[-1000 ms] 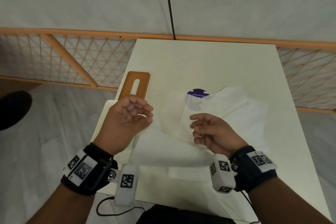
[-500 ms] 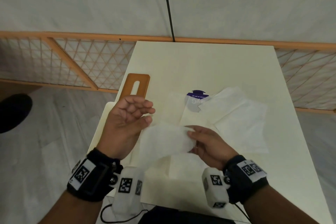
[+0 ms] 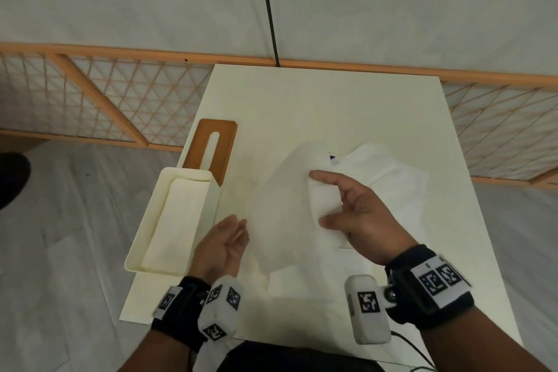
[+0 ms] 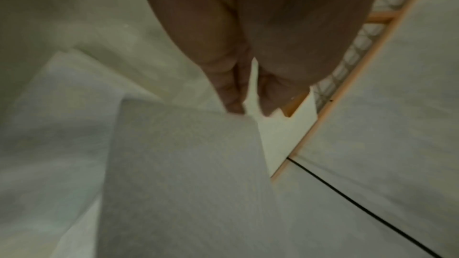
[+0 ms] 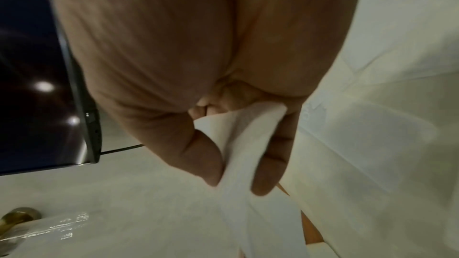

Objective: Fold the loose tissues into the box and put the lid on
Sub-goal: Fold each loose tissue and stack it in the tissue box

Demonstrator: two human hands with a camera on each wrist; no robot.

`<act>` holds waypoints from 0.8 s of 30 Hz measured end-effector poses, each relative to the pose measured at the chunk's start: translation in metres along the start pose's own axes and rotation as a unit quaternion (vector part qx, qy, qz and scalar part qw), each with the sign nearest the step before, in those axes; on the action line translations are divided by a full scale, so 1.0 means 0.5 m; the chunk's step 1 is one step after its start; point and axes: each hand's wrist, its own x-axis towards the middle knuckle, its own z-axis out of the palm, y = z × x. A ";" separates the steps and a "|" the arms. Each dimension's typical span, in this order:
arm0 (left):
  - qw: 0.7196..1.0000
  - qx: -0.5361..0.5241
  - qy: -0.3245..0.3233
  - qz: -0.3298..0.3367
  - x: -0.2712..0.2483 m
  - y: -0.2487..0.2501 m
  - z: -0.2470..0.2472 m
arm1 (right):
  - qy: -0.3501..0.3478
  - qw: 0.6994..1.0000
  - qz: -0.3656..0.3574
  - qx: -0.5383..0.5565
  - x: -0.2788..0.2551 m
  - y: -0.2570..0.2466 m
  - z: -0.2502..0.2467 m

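A white tissue (image 3: 283,205) hangs spread above the table between both hands. My left hand (image 3: 241,228) pinches its lower left corner; the left wrist view shows the fingertips (image 4: 234,108) meeting the tissue's (image 4: 186,174) edge. My right hand (image 3: 317,198) grips the right edge between thumb and forefinger, and the right wrist view shows the tissue (image 5: 238,164) running between them. The cream box (image 3: 137,251) stands open at the table's left edge with folded tissue inside. Just behind it lies the brown slotted lid (image 3: 225,142). More loose tissues (image 3: 395,181) lie to the right.
The cream table (image 3: 332,106) is narrow, and the box overhangs its left edge. A purple-labelled packet (image 3: 332,158) peeks out from under the tissues. A wooden lattice fence (image 3: 120,100) runs behind. A dark object (image 3: 287,356) sits at the near edge.
My right hand picked a tissue off the pile and lifted it. My left hand dropped from above the box and took the tissue's left corner, so the sheet is now spread between both hands.
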 end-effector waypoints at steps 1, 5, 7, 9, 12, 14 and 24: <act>0.999 0.012 -0.016 -0.046 -0.002 -0.004 0.006 | 0.005 1.000 -0.002 -0.007 -0.003 -0.008 0.000; 0.983 0.098 -0.112 -0.108 -0.005 0.004 0.027 | 0.028 1.000 0.001 0.005 -0.010 -0.029 -0.011; 0.969 0.185 -0.154 -0.056 -0.002 0.023 0.039 | 0.058 0.998 0.008 0.009 -0.009 -0.028 -0.021; 0.955 0.237 -0.179 -0.004 -0.004 0.038 0.055 | 0.106 0.994 -0.004 -0.041 -0.008 -0.026 -0.027; 0.938 0.263 -0.214 0.076 -0.024 0.056 0.070 | 0.156 0.983 -0.030 -0.093 -0.009 -0.018 -0.046; 0.907 0.319 -0.233 0.145 -0.034 0.067 0.074 | 0.162 0.978 -0.037 -0.124 -0.013 -0.020 -0.058; 0.878 0.309 -0.284 0.230 -0.057 0.098 0.096 | 0.115 0.993 -0.016 -0.026 -0.017 -0.027 -0.092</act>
